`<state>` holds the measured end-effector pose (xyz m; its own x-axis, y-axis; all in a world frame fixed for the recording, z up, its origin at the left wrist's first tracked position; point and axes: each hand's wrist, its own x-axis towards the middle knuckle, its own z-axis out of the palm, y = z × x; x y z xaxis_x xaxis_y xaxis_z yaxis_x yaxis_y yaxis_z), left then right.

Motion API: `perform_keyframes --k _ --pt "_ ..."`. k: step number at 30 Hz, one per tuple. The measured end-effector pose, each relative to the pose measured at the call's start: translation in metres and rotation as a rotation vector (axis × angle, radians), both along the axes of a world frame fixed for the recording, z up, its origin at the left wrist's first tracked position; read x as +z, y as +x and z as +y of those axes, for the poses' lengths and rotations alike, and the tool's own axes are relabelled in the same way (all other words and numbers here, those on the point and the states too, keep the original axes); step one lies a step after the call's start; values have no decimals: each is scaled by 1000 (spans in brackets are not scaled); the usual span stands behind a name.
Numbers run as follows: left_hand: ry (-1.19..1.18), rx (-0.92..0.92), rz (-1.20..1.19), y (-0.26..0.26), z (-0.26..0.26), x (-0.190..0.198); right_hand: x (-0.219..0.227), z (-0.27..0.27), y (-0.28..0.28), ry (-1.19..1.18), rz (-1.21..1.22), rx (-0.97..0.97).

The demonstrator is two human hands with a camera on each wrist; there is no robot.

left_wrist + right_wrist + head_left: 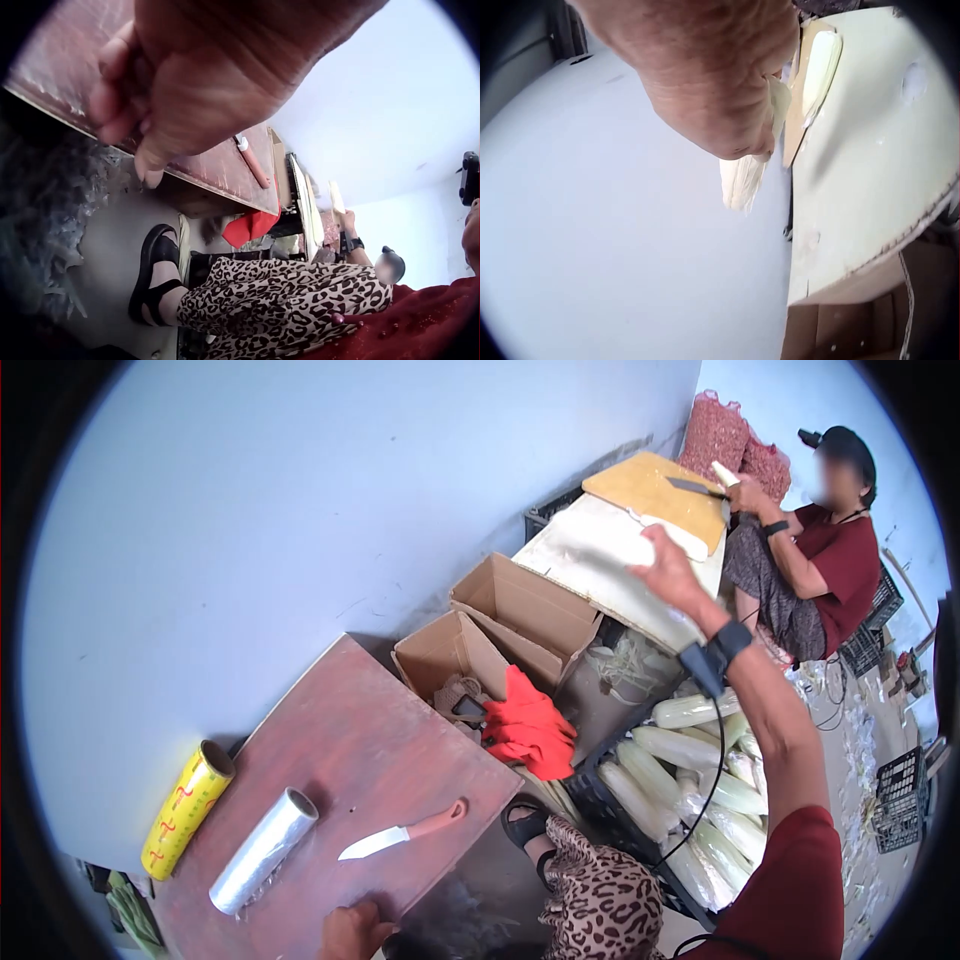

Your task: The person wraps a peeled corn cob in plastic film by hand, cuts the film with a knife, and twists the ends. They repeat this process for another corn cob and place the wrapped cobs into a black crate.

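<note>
My right hand (672, 568) reaches out over the white board (555, 555) at the back. In the right wrist view it grips a pale ear of corn in its husk (742, 184), its frayed end sticking out below the fingers. Another pale ear (823, 71) lies on the wooden cutting board (640, 485), close to this hand. At the near edge of the reddish table (350, 710) is my left hand (352, 932), fingers loosely curled around nothing. Farther along that table lie a knife with a pinkish handle (405, 832) and a roll of clear film (262, 850).
A yellow roll (188, 810) lies by the wall. Cardboard boxes (525, 610) and a red cloth (530, 730) fill the gap between the tables. Film-wrapped ears lie in a black crate (590, 780) beside my leg. Another person (815, 560) sits at the back, holding a knife and a pale ear.
</note>
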<state>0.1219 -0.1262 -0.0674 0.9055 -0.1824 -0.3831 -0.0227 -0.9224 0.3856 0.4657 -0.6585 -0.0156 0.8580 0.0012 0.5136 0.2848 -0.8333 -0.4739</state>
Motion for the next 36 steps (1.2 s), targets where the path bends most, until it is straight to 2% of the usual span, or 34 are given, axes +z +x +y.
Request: perform_keyframes --k 4,6,7,9,10,13,14,16,18,21,24,26,28,31,34,36 --pt "19 -107 -82 -6 15 -14 38 111 -107 54 223 410" --pt "-200 142 317 1 24 -1 38 152 -147 -149 171 714" --pt "-313 266 518 6 30 6 53 176 -174 -241 208 828" --pt "-637 329 563 13 61 -4 55 219 -208 -438 101 1043" --pt "-809 362 589 10 70 -9 67 240 -231 -523 139 1114" --pt "-1223 432 440 -2 74 16 78 295 -281 -675 46 1344" --pt "-1329 384 440 -11 71 26 82 311 -293 -747 20 1407" --pt "-1530 273 437 -29 60 42 76 341 -313 -597 -85 1460" --pt "-1534 144 443 -50 58 41 78 363 -324 -520 -119 1497" --pt "-1547 45 538 -81 54 63 81 387 -325 -488 -49 1528" --pt "-1417 113 594 -96 71 53 86 402 -333 -465 49 1552" --pt "-1394 192 571 -109 74 60 92 410 -333 -504 116 1575" --pt "-1443 279 567 -117 80 45 100 416 -331 -562 158 1561" --pt "-1475 343 430 -120 77 42 103 421 -323 -503 205 1533" --pt "-1469 504 304 -121 74 55 89 423 -318 -90 251 1373" --pt "-1435 578 171 -119 77 62 59 425 -300 178 591 1250"
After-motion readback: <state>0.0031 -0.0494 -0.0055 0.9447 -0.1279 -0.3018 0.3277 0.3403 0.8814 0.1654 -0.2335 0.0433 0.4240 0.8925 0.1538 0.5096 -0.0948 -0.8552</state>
